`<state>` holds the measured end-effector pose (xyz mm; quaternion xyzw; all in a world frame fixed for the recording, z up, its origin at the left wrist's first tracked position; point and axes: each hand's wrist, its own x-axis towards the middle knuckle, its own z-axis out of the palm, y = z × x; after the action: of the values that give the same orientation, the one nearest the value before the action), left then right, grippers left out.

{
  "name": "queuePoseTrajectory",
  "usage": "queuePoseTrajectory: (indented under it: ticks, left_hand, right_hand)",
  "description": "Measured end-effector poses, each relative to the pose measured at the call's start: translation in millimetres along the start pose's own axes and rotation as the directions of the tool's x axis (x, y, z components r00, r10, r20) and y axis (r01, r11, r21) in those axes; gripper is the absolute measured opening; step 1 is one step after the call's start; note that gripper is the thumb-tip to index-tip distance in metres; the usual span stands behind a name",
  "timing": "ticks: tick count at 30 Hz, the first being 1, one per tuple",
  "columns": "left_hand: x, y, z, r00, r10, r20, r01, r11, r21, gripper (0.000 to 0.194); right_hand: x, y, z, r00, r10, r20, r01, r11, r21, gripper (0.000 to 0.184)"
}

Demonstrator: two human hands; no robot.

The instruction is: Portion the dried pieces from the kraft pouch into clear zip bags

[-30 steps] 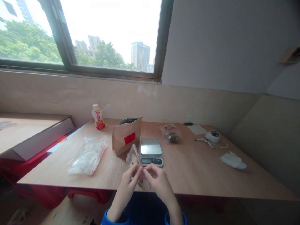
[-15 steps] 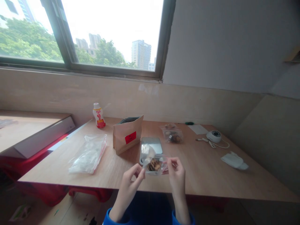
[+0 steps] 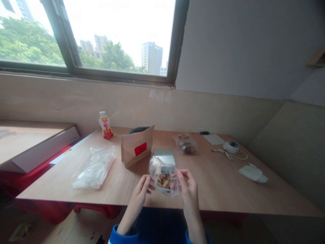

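A small clear zip bag point(image 3: 173, 190) with brown dried slices point(image 3: 164, 181) inside is held up over the near part of the table. My right hand point(image 3: 188, 185) is closed on its right edge, near the red zip strip. At the bag's left edge is my left hand point(image 3: 142, 188), its fingers curled against the plastic; part of that grip is hidden. Just behind the bag lies a flat scale point(image 3: 165, 156) with a shiny plate, partly covered by the bag. A brown paper pouch point(image 3: 129, 149) with a red label stands with its top open, left of the scale.
Clear plastic bags point(image 3: 92, 169) lie at left on the wooden table point(image 3: 218, 189). A white and red bottle point(image 3: 105, 125) stands behind them. To the right are a filled zip bag point(image 3: 186, 146), paper point(image 3: 214, 139), a dome camera point(image 3: 230, 146) with cables and a white tissue point(image 3: 252, 173).
The zip bag has tilted up, showing more of its front and the slices. My left hand has shifted slightly left with its fingers more curled; my right hand stays on the edge.
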<state>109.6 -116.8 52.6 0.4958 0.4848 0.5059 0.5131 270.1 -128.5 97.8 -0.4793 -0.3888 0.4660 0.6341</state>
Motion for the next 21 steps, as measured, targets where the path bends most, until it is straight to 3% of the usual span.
queuePoseTrajectory:
  ticks: [6, 12, 21]
  left_hand:
    - [1, -17, 6.7, 0.996, -0.061, 0.062, 0.069, 0.987, -0.145, 0.062]
    - [12, -32, 5.8, 0.997, -0.072, 0.011, 0.072, 0.986, -0.151, 0.072]
    - [11, -26, -1.9, 0.994, -0.05, -0.097, 0.04, 0.994, -0.099, 0.071]
  right_hand:
    - [-2, 2, 10, 0.99, 0.092, 0.111, -0.098, 0.994, 0.051, 0.036]
    - [-1, 6, 14, 0.98, 0.118, 0.161, -0.126, 0.991, 0.039, 0.042]
    - [-3, 16, 21, 0.954, 0.079, 0.29, -0.065, 0.996, -0.057, 0.036]
